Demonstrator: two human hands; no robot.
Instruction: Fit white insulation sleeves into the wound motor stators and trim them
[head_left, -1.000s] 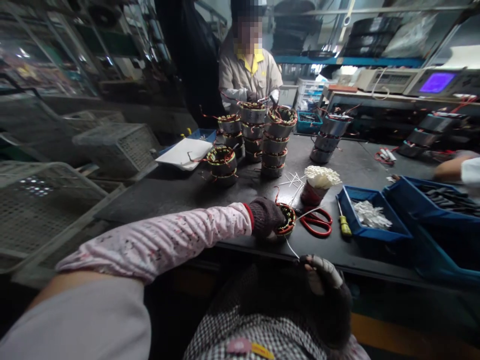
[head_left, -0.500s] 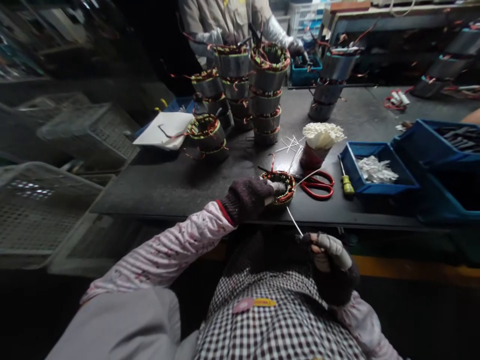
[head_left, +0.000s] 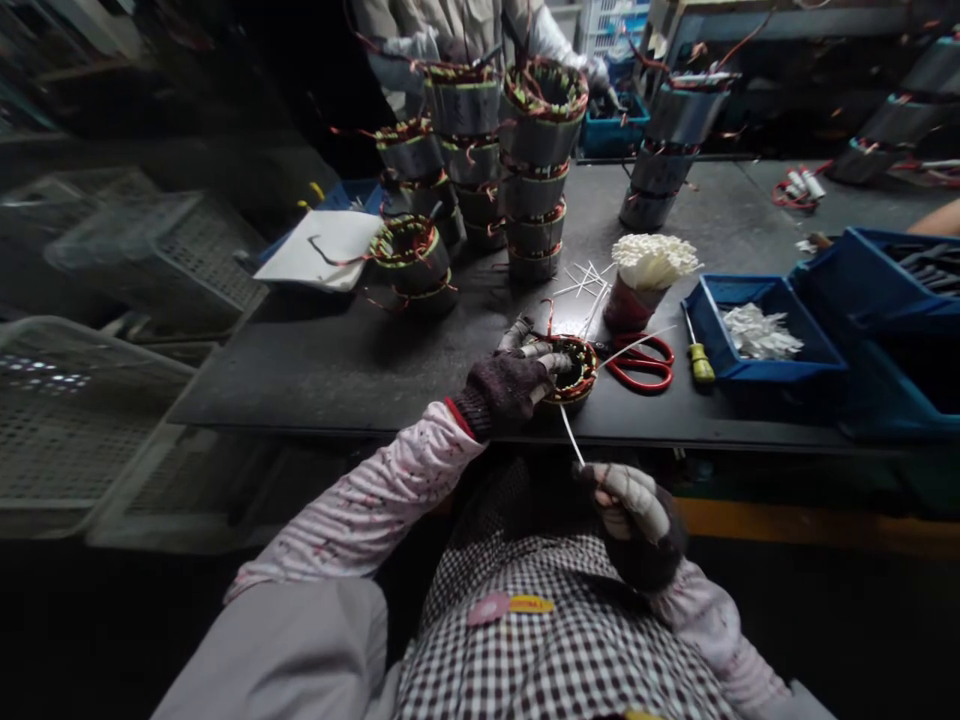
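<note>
L hand (head_left: 510, 385), in a dark fingerless-type glove w/ wrapped fingers, comes in from the lower L, forearm in a patterned sleeve (head_left: 360, 510) angled up to the bench (head_left: 322, 370). Palm's down, fingers part-spread over the L side of a wound ring (head_left: 574, 385), some tips inside the rim; whether they're clamped on it or just resting, can't tell. Ring sits near the bench's front edge, approx. centre.

R hand (head_left: 637, 525) is lower, off the bench, in front of the checked apron (head_left: 525, 640), elbow down to the R. Fingers curled tight, tips pinched on a white strand (head_left: 571, 435) that runs up, taut-looking, to the ring's near side. Another white length (head_left: 637, 345) pokes out the ring's R side, passing over the red-handled scissors (head_left: 652, 370), which lie just beside the ring & crowd that side.

Next along R: yellow-handled screwdriver (head_left: 700, 360), then a blue bin (head_left: 772, 370) w/ white bits. Behind the scissors, a cup (head_left: 634, 305) packed w/ white sticks; loose sticks (head_left: 589, 280) lie L of it. Beyond, tall ring stack (head_left: 534, 215) blocks part of the far side; shorter stack (head_left: 412, 260) to its L, by a white pad (head_left: 322, 250). Co-worker's hand (head_left: 600, 75) is at a teal bin (head_left: 615, 135) across the bench.
</note>
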